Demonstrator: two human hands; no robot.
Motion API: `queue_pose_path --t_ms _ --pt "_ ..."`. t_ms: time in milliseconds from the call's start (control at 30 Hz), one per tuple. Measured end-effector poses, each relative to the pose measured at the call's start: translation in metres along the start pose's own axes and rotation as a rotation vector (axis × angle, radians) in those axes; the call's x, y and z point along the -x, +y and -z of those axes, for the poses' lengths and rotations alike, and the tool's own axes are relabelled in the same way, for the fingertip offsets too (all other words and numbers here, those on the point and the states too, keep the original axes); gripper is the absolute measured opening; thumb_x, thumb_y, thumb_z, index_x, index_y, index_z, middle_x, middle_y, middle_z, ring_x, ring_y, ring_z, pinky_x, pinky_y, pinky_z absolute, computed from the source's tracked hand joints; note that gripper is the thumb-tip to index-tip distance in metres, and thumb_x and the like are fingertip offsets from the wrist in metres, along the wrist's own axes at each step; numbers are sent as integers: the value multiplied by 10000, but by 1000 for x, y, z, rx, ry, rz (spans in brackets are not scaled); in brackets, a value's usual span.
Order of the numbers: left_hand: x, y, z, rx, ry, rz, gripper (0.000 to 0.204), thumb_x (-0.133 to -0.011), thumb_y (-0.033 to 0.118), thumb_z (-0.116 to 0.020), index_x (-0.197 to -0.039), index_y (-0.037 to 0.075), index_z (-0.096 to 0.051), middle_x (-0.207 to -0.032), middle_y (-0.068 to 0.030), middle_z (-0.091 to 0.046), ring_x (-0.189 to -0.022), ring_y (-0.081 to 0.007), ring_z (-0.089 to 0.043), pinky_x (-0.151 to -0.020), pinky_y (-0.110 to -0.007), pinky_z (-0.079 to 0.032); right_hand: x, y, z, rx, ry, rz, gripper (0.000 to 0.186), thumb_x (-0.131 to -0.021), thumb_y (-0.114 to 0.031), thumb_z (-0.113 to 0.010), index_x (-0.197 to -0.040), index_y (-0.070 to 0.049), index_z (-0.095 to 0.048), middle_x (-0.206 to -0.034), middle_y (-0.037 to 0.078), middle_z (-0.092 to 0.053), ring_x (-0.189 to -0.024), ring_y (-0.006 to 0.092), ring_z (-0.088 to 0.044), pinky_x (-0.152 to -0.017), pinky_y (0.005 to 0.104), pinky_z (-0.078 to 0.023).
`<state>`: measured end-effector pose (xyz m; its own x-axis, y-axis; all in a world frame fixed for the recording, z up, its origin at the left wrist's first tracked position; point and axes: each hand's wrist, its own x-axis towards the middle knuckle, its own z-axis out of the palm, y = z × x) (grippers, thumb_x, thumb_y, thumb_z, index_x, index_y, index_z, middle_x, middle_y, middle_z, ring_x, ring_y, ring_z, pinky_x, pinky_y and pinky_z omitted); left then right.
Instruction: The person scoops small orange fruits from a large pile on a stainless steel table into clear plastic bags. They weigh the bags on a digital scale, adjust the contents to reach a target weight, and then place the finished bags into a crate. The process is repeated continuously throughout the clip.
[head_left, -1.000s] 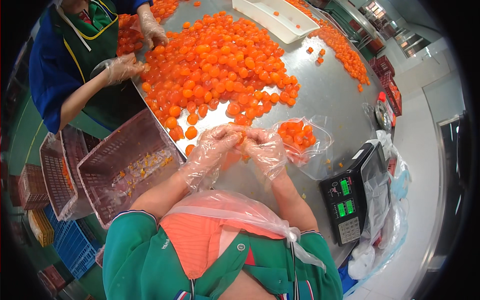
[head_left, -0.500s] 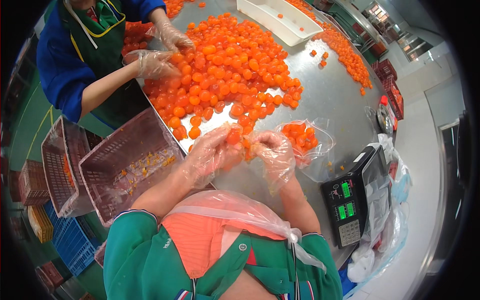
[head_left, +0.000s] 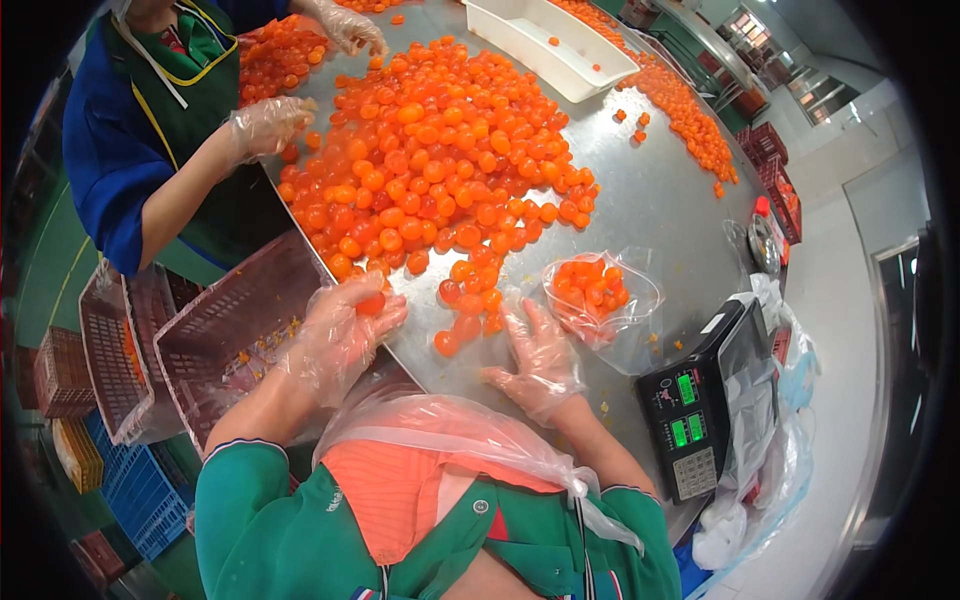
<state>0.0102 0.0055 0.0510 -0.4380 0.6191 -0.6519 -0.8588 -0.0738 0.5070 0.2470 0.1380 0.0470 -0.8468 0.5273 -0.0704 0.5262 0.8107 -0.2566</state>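
Note:
In my gloved left hand, near the table's front edge, sits a shiny orange ball that resembles an egg yolk, held against the fingers. My gloved right hand rests on the steel table with its fingers spread and nothing in them. Between the hands lie several loose orange balls, joining the big pile beyond. A clear plastic bag with orange balls inside lies just past my right hand.
A black scale with lit green displays stands at the right. Lined maroon crates adjoin the table's left edge, one holding yellow scraps. A co-worker's gloved hand is beside the pile. A white tray lies at the back.
My hands have moved apart: the left back toward the crate with an orange ball, the right down onto the table, opened. The co-worker's hands have separated and left the pile's near side.

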Motion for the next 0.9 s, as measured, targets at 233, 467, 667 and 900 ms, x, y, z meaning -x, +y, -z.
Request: queue_pose_path --t_ms 233,467,667,900 --pt "-52 -11 23 37 -267 -24 272 -921 67 -529 -1160 -26 -438 -1102 -225 -503 -894 -373 -582 -787 -487 -563 -85 -3 -38 -4 169 -201 1150 -664 -539 -761 -1525 -101 -135 -1490 380 -124 -1387 483 -207 -1142 499 -194" --pt "-82 1 -32 216 -80 132 599 -956 443 -508 -1438 132 -335 -1447 -192 -378 -1299 -445 -390 -1002 -675 -337 -182 24 -59 -302 606 -94 1009 -708 -492 -772 -1461 -19 -294 -1495 217 -298 -1328 433 -334 -1089 480 -316" --pt "-108 9 -54 235 -383 153 669 -943 606 -383 -1450 172 -334 -1473 -126 -366 -1335 -371 -371 -1029 -696 -264 -208 -6 -59 -837 649 166 713 -737 -341 -787 -1301 -7 -507 -1389 184 -477 -1214 355 -488 -1034 427 -382" --pt "-118 -14 -52 411 -360 -51 553 -952 452 -423 -1370 90 -429 -1373 -156 -468 -1268 -344 -455 -1067 -554 -353 -184 -33 -54 -830 645 225 523 -752 -201 -764 -1223 -53 -595 -1242 141 -560 -1158 319 -523 -991 416 -429"
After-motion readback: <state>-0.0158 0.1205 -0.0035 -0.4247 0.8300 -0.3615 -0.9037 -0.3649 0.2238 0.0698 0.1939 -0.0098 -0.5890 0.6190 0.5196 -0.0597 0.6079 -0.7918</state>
